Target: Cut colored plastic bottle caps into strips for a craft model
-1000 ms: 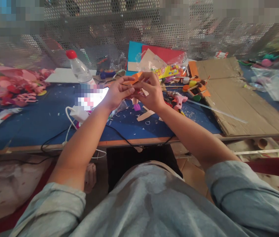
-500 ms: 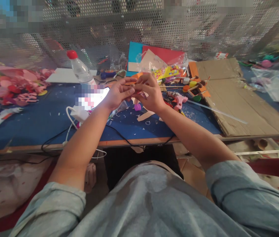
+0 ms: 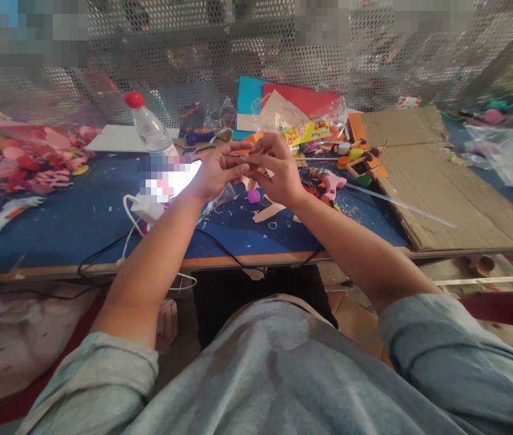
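Now an orange piece (image 3: 238, 153) is being pinched, fingers nearly closed, between left hand (image 3: 215, 173) and right hand (image 3: 280, 173), best steadied lightly.

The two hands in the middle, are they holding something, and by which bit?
A thin orange piece seems to be pinched between the left hand and the right hand, but they hide which part each one grips.

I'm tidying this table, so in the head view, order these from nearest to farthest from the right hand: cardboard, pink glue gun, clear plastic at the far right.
From the right hand:
1. Pink glue gun, just to its right.
2. Cardboard, farther right.
3. Clear plastic, right of most of that.
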A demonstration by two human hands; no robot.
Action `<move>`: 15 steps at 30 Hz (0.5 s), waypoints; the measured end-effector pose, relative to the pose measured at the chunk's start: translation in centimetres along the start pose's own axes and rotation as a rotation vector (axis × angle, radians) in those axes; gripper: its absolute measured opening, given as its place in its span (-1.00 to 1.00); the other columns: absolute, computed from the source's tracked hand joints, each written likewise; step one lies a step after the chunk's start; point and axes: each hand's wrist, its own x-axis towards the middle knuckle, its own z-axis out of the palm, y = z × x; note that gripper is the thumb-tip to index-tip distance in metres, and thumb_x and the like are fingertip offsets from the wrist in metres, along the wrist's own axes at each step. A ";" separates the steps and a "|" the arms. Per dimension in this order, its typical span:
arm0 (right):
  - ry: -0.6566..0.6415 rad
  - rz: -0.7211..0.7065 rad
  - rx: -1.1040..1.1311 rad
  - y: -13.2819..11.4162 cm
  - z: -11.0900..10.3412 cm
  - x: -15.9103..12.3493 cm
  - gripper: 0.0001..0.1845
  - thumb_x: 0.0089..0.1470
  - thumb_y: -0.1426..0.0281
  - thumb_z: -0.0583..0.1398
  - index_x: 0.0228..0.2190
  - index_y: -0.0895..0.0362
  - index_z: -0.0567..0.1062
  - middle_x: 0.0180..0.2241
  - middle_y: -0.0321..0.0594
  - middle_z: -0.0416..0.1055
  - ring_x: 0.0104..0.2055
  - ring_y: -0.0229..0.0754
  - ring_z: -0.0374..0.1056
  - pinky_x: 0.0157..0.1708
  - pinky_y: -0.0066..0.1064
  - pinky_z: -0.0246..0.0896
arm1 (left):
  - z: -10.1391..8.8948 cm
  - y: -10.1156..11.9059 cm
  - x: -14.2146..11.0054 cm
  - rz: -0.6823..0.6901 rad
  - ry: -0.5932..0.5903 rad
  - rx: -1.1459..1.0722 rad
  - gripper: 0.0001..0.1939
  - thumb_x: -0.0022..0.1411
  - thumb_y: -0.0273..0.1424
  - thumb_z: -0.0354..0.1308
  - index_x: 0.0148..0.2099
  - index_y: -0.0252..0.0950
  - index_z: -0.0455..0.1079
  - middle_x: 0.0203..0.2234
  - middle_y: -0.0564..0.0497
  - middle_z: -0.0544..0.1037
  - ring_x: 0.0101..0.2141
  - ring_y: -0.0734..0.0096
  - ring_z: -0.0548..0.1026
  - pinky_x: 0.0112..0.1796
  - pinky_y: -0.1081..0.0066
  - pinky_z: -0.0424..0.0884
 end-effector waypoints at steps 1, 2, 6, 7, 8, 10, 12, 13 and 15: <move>0.009 0.003 0.000 0.0 0.0 0.0 -0.66 0.55 0.03 0.27 0.14 -0.17 0.76 0.13 -0.03 0.52 0.15 0.13 0.47 0.23 0.24 0.56 | 0.1 0.0 0.0 0.004 -0.003 0.002 -0.09 0.04 0.10 0.77 0.27 -0.21 0.57 -0.34 0.04 0.71 -0.52 0.53 0.49 -0.47 0.42 0.32; 0.014 0.005 -0.002 0.0 0.0 0.0 -0.65 0.55 0.01 0.26 0.12 -0.16 0.76 0.11 -0.03 0.52 0.13 0.12 0.47 0.21 0.22 0.57 | 0.2 0.1 -0.1 0.004 -0.008 0.008 -0.12 0.03 0.14 0.75 0.23 -0.22 0.60 -0.37 0.05 0.69 -0.53 0.54 0.46 -0.48 0.42 0.29; 0.000 0.035 -0.013 0.2 0.1 -0.1 -0.59 0.58 -0.02 0.19 0.15 -0.18 0.75 0.11 -0.04 0.52 0.10 0.10 0.47 0.18 0.18 0.60 | 0.6 0.5 -0.4 -0.006 -0.038 0.086 -0.33 0.14 0.25 0.65 -0.06 -0.23 0.73 -0.51 0.05 0.57 -0.57 0.55 0.34 -0.51 0.40 0.19; -0.001 0.036 -0.013 0.2 0.1 -0.1 -0.58 0.58 -0.03 0.20 0.18 -0.18 0.73 0.13 -0.03 0.53 0.12 0.12 0.47 0.19 0.20 0.59 | 0.7 0.7 -0.5 -0.002 -0.043 0.100 -0.36 0.17 0.25 0.63 -0.11 -0.23 0.74 -0.49 0.02 0.60 -0.56 0.55 0.33 -0.51 0.40 0.17; -0.001 0.031 -0.011 0.3 0.1 -0.1 -0.56 0.56 -0.04 0.22 0.23 -0.18 0.71 0.15 -0.01 0.52 0.16 0.14 0.48 0.21 0.23 0.59 | 0.8 0.8 -0.5 0.005 -0.043 0.104 -0.37 0.18 0.25 0.62 -0.13 -0.22 0.75 -0.45 -0.01 0.64 -0.55 0.56 0.33 -0.51 0.40 0.16; -0.011 0.019 -0.005 0.4 0.2 -0.1 -0.51 0.53 -0.04 0.26 0.30 -0.17 0.67 0.19 0.01 0.51 0.21 0.19 0.47 0.23 0.29 0.58 | 1.0 1.1 -0.5 0.019 -0.028 0.091 -0.37 0.16 0.27 0.62 -0.15 -0.21 0.76 -0.37 -0.04 0.71 -0.54 0.59 0.31 -0.50 0.42 0.16; -0.028 0.009 0.008 0.4 0.2 -0.1 -0.54 0.55 0.01 0.25 0.30 -0.16 0.69 0.19 0.01 0.50 0.21 0.17 0.48 0.21 0.26 0.60 | 1.0 1.2 -0.4 0.020 -0.021 0.087 -0.35 0.12 0.29 0.64 -0.17 -0.21 0.76 -0.39 -0.03 0.70 -0.55 0.59 0.29 -0.51 0.43 0.15; -0.033 0.009 0.014 0.4 0.1 -0.1 -0.58 0.57 0.05 0.22 0.26 -0.16 0.71 0.18 0.00 0.50 0.18 0.14 0.49 0.18 0.23 0.62 | 1.0 1.2 -0.4 0.017 -0.021 0.089 -0.34 0.11 0.29 0.64 -0.16 -0.21 0.76 -0.44 -0.01 0.66 -0.56 0.58 0.29 -0.52 0.43 0.14; -0.019 0.004 0.022 0.3 0.1 -0.1 -0.60 0.60 0.09 0.17 0.20 -0.16 0.75 0.14 -0.03 0.51 0.13 0.08 0.50 0.15 0.16 0.64 | 0.9 1.1 -0.4 0.005 -0.039 0.101 -0.32 0.11 0.31 0.63 -0.15 -0.21 0.77 -0.52 0.02 0.57 -0.57 0.55 0.31 -0.54 0.43 0.12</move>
